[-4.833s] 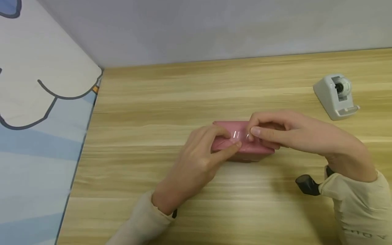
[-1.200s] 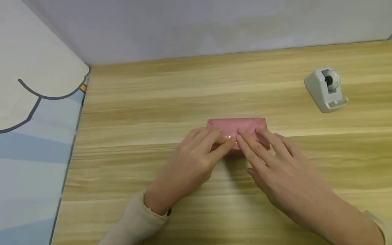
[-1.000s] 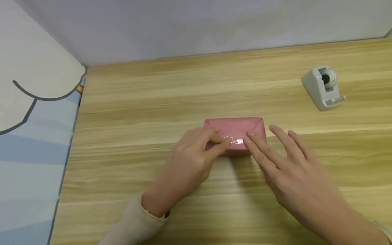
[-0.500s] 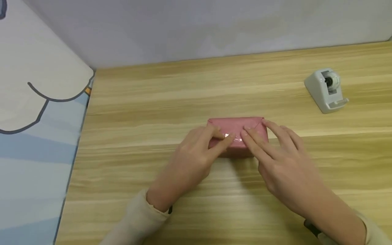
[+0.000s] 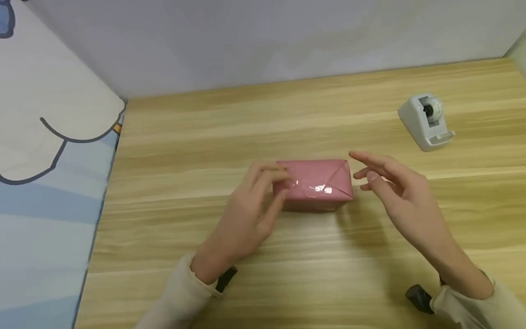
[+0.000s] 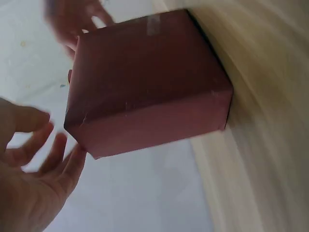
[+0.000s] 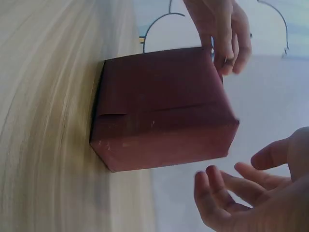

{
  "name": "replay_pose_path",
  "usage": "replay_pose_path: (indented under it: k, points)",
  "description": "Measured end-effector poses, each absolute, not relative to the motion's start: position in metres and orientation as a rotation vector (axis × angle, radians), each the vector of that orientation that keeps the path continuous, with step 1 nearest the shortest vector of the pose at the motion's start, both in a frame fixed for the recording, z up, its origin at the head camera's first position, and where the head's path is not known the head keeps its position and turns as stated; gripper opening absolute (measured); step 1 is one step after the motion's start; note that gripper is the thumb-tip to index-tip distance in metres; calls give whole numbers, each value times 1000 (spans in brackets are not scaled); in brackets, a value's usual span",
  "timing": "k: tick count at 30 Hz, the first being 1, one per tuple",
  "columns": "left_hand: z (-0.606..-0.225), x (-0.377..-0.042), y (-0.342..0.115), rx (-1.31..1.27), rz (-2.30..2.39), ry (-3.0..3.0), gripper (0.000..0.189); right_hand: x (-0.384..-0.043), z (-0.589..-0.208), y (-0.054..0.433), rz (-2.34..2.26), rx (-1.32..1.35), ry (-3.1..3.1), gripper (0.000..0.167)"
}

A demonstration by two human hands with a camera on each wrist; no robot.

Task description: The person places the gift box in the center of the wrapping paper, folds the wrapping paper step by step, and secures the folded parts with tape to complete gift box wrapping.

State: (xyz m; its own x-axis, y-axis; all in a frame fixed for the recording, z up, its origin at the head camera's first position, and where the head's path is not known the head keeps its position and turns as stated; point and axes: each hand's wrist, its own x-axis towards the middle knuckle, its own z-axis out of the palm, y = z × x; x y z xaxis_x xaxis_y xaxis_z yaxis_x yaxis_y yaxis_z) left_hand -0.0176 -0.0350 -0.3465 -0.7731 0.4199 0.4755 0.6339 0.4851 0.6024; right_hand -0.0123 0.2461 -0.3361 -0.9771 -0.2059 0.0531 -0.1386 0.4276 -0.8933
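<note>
A box wrapped in pink paper [image 5: 306, 171] sits on the wooden table, its top showing folded flaps and shiny clear tape [image 5: 319, 188]. At its left end is my left hand [image 5: 244, 212], fingers loosely bent and spread over that edge. In the left wrist view, the fingers of the left hand [image 6: 36, 169] hang beside the wrapped box [image 6: 149, 77]; one fingertip is close to a corner, contact unclear. Off the box's right end, my right hand [image 5: 411, 201] is held in the air with relaxed fingers and nothing in it. The right wrist view shows a gap between it and the box [image 7: 159, 101].
A grey tape dispenser [image 5: 423, 121] with a roll of clear tape stands at the back right of the table [image 5: 197, 151]. Behind runs a plain wall [image 5: 263, 41]; a panel with a cartoon drawing [image 5: 45, 219] borders the left side.
My right hand has gone from pressing the box's top to hovering off its right end. The left hand has loosened and shifted slightly left, uncovering more tape. Earlier, the right fingers pinched near the tape.
</note>
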Motion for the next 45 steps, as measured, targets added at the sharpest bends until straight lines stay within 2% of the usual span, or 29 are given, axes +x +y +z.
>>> replay_pose_path:
  k: [3, 7, 9, 15, 19, 23, 36, 45]
  points:
    - [-348, -19, -40, -659, -1393, -2581, 39, -25, -349, 251, -1739, -226, 2389, 43]
    - [-354, -25, -48, -302, -1687, -2888, 55, -34, -360, 251, -1653, -128, 2254, 55]
    - [-359, -29, -51, -219, -1812, -3026, 59, -37, -365, 248, -1607, -100, 2203, 59]
    - [-368, -29, -58, -352, -2039, -3082, 63, -34, -369, 244, -1512, -198, 2181, 56]
    - [-367, -26, -61, -563, -1988, -2963, 66, -31, -365, 246, -1414, -366, 2343, 51]
    - [-370, -25, -58, -679, -1841, -2928, 79, -33, -367, 247, -1436, -535, 2430, 57]
    - [-388, -35, -42, -687, -1121, -3011, 83, -27, -398, 234, -1352, -620, 2720, 84]
    - [-391, -38, -39, -711, -939, -2981, 83, -25, -399, 224, -1242, -645, 2825, 83]
